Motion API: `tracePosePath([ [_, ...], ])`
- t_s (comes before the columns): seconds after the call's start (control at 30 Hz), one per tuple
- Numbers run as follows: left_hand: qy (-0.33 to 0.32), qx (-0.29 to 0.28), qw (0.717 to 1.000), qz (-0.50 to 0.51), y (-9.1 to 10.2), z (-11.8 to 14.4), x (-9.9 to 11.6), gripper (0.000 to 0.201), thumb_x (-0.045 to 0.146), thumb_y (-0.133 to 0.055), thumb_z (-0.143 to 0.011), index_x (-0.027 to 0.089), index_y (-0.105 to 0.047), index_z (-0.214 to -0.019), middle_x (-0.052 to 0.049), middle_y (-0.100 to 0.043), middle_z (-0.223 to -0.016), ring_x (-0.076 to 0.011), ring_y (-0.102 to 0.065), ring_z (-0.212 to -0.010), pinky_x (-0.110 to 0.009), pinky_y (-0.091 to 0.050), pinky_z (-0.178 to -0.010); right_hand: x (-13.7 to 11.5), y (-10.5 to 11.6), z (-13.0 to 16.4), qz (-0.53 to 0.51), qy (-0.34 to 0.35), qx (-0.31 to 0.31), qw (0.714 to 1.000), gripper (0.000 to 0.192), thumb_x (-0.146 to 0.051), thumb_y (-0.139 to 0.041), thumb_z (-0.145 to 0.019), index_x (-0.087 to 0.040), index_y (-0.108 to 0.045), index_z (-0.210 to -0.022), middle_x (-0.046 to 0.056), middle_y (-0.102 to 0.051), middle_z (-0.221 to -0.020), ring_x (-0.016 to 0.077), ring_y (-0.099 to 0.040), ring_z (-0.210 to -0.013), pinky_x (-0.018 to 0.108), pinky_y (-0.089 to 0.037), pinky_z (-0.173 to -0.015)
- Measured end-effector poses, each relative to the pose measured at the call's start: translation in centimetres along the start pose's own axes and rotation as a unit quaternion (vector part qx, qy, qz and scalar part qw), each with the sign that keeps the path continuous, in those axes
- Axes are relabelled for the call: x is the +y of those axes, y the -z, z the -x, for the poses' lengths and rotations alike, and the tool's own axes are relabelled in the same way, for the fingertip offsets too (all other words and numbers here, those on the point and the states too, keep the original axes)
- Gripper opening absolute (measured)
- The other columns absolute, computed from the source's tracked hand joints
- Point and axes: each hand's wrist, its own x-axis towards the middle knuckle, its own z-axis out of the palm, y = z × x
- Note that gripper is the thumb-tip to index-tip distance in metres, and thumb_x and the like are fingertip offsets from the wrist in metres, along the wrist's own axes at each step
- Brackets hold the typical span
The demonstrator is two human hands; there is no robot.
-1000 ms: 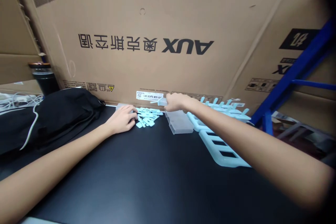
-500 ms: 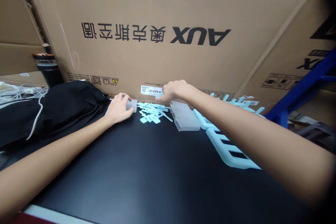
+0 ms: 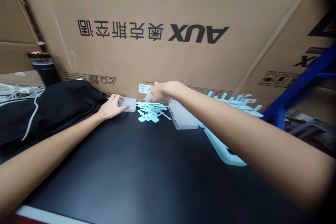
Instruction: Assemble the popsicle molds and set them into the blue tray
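Across the upper frame a big AUX cardboard box (image 3: pixel 168 35) is leaning behind the black table (image 3: pixel 136 168), with a black bag (image 3: pixel 52 106) lying at middle left and a blue rack post (image 3: pixel 296 87) at right. Pale blue plastic frames (image 3: pixel 225 152) are stretching along the table at centre right, partly under the right forearm. Beside them a frosted tray (image 3: pixel 183 119) is sitting just right of a heap of small blue clips (image 3: pixel 151 112).

Since a moment ago, the left hand (image 3: pixel 111 106) has been sliding off the clip heap toward the left; it is now resting on a small clear box (image 3: pixel 127 104), fingers together and laid over its left end, so the box is looking ready to take parts. The right hand (image 3: pixel 161 92) has been drifting leftward and is hovering just above the heap's back edge, its fingers (image 3: pixel 150 96) pinching a small pale piece, too blurred to name.
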Motion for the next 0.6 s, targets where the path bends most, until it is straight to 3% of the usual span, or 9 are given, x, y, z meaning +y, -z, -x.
tracePosePath([
  [0.1, -0.001, 0.008, 0.999, 0.034, -0.3, -0.3, -0.3, 0.055, 0.060, -0.063, -0.073, 0.020, -0.055, -0.110, -0.010, -0.055, -0.121, -0.0315, -0.059, -0.111, -0.048, -0.044, -0.098, -1.4, -0.2, -1.2, -0.009, 0.067, 0.063, 0.996, 0.064, -0.051, -0.060, -0.078, -0.010, -0.058, -0.127, 0.020, -0.051, -0.135, 0.0319, -0.060, -0.101, 0.043, -0.049, -0.081],
  [0.2, -0.006, 0.011, 0.998, 0.057, -0.4, -0.5, -0.3, 0.055, 0.054, -0.065, -0.072, 0.019, -0.052, -0.112, -0.011, -0.057, -0.121, -0.0310, -0.058, -0.113, -0.048, -0.045, -0.099, -2.6, -1.2, -3.0, -0.026, 0.110, 0.134, 0.984, 0.056, -0.047, -0.052, -0.087, -0.010, -0.051, -0.129, 0.019, -0.054, -0.131, 0.0323, -0.050, -0.117, 0.044, -0.043, -0.094],
  [0.47, 0.012, 0.019, 0.985, 0.173, -0.3, -0.5, 0.0, 0.083, 0.046, -0.075, -0.065, 0.016, -0.031, -0.128, -0.019, -0.053, -0.130, -0.0311, -0.059, -0.117, -0.046, -0.049, -0.096, -5.7, -5.1, -7.8, -0.071, 0.176, 0.222, 0.956, 0.043, -0.040, -0.053, -0.090, -0.017, -0.049, -0.126, 0.013, -0.053, -0.128, 0.0258, -0.045, -0.113, 0.037, -0.042, -0.089],
  [0.6, 0.020, 0.024, 0.987, 0.154, -0.5, -0.7, -0.2, 0.081, 0.048, -0.075, -0.065, 0.015, -0.035, -0.128, -0.019, -0.053, -0.130, -0.0327, -0.057, -0.118, -0.050, -0.045, -0.100, -6.7, -6.0, -8.1, -0.080, 0.169, 0.239, 0.953, 0.041, -0.038, -0.050, -0.092, -0.017, -0.050, -0.127, 0.015, -0.047, -0.132, 0.0275, -0.044, -0.115, 0.038, -0.043, -0.085],
])
